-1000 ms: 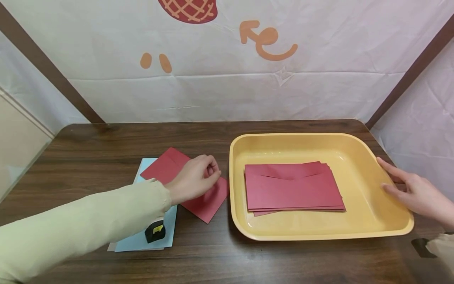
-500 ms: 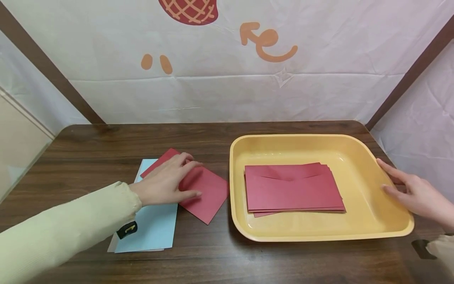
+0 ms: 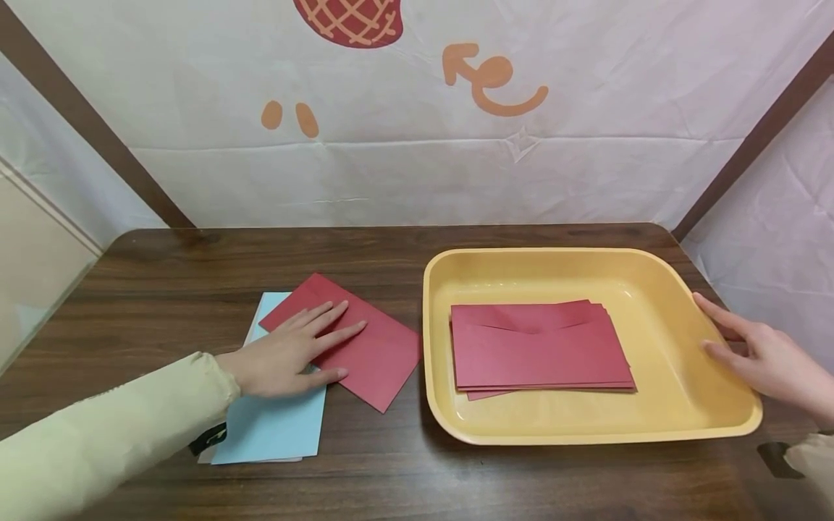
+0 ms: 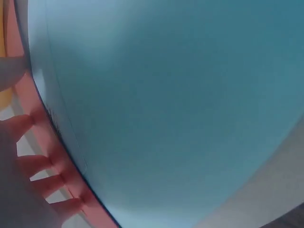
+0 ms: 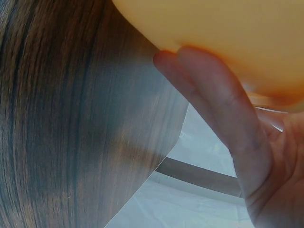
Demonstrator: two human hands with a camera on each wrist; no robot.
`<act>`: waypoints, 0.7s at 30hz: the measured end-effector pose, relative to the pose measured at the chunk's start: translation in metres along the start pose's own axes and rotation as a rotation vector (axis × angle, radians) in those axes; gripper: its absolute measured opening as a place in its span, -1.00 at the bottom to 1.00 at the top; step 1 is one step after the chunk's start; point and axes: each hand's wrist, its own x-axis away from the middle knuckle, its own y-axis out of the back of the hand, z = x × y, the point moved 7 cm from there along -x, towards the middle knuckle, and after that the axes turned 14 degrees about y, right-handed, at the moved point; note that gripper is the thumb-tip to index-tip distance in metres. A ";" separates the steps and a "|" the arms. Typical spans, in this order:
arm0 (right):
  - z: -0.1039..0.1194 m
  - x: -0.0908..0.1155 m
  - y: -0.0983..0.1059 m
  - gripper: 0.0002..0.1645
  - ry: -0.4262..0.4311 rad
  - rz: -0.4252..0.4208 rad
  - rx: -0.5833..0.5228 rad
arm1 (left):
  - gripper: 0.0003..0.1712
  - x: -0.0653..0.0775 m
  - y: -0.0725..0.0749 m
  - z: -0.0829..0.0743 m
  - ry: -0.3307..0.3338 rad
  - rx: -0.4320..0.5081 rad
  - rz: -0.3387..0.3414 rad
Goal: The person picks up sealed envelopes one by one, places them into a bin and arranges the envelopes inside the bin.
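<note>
My left hand lies with fingers spread on a red envelope, which is set at a slant. Beneath that envelope's left part is a light blue sheet, partly covered by the hand, with a whitish sheet under it. In the left wrist view the fingers touch the red envelope along the blue sheet's edge. On the right, my right hand holds the rim of a yellow tray, thumb against the tray. Inside the tray lies a stack of red envelopes.
Everything stands on a dark wooden table. A printed white cloth hangs behind the table's back edge. The red envelope's right corner is right at the tray's left wall.
My left hand has moved left and toward me across the red envelope, its curled fingers now spread out on it. The right hand, tray and stack stay in place.
</note>
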 end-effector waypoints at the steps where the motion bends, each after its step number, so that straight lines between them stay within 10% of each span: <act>1: 0.000 0.000 0.000 -0.20 -0.004 0.002 -0.001 | -0.22 0.001 -0.001 0.001 0.011 -0.002 0.001; 21: 0.000 0.000 0.000 -0.19 0.001 0.002 -0.007 | -0.25 0.011 0.004 -0.030 0.121 -0.215 -0.218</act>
